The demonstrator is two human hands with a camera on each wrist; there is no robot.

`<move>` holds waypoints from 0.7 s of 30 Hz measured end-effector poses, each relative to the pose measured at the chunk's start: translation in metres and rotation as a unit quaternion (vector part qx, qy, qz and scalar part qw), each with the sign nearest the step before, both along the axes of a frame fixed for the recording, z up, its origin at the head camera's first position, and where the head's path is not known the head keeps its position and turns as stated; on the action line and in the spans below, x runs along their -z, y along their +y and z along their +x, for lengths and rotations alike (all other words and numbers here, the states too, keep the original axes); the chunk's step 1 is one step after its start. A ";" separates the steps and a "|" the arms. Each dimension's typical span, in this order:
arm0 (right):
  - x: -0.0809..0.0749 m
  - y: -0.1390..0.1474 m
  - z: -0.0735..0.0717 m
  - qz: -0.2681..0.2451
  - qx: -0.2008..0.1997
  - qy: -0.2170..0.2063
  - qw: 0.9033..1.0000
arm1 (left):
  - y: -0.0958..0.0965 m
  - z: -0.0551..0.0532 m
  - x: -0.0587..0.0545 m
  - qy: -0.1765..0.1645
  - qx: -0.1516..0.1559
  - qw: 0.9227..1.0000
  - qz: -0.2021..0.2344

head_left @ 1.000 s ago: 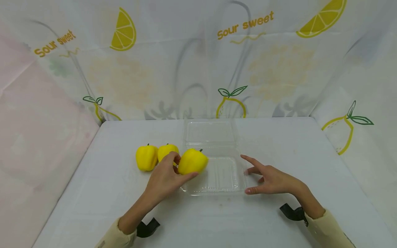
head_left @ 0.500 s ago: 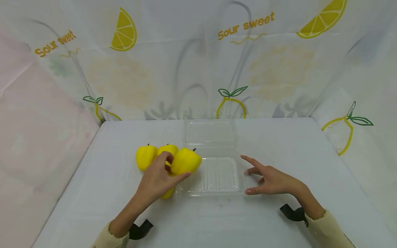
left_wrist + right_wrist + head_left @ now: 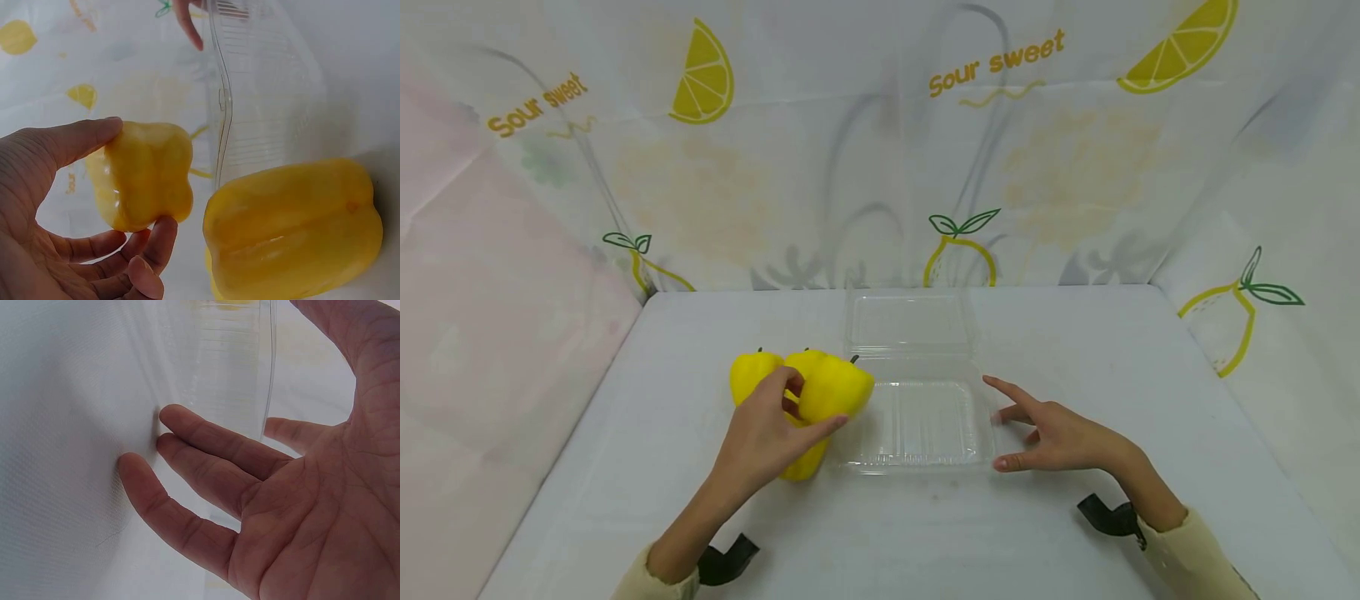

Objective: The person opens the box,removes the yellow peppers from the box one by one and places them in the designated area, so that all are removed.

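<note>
My left hand [image 3: 760, 437] holds a yellow bell pepper [image 3: 835, 389] between thumb and fingers, over the left edge of a clear plastic clamshell container [image 3: 925, 425]. In the left wrist view this pepper [image 3: 150, 175] sits above another yellow bell pepper [image 3: 294, 231] lying on its side. That lower pepper shows in the head view partly hidden under the hand. My right hand [image 3: 1060, 433] rests by the container's right side, fingers spread and relaxed. The right wrist view shows its fingertips [image 3: 134, 469] at the white table surface, beside the container wall.
Two more yellow bell peppers stand behind my left hand, one at the far left [image 3: 751, 373] and one partly hidden [image 3: 805, 360]. The container's lid [image 3: 910, 321] lies folded back towards the lemon-printed cloth [image 3: 865, 150] behind the white table [image 3: 1075, 333].
My left hand has moved left with the bell pepper, away from over the container's tray. A pepper in front, hidden before, now shows below the hand. The right hand stays in place.
</note>
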State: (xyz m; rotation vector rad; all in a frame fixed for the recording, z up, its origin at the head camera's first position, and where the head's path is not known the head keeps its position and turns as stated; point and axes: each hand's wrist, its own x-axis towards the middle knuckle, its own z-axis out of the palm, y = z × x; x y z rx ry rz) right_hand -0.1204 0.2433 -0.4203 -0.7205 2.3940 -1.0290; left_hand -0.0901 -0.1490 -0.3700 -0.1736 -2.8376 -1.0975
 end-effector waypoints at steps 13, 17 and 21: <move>0.001 0.001 -0.001 0.000 -0.003 0.003 1.000 | -0.013 0.005 -0.002 -0.007 -0.014 1.000 -0.004; 0.001 0.001 -0.001 -0.001 -0.004 0.003 1.000 | -0.017 0.007 -0.005 -0.011 -0.026 1.000 -0.005; 0.001 0.001 -0.001 -0.003 -0.002 0.001 1.000 | -0.022 0.008 -0.006 -0.017 -0.036 0.999 -0.002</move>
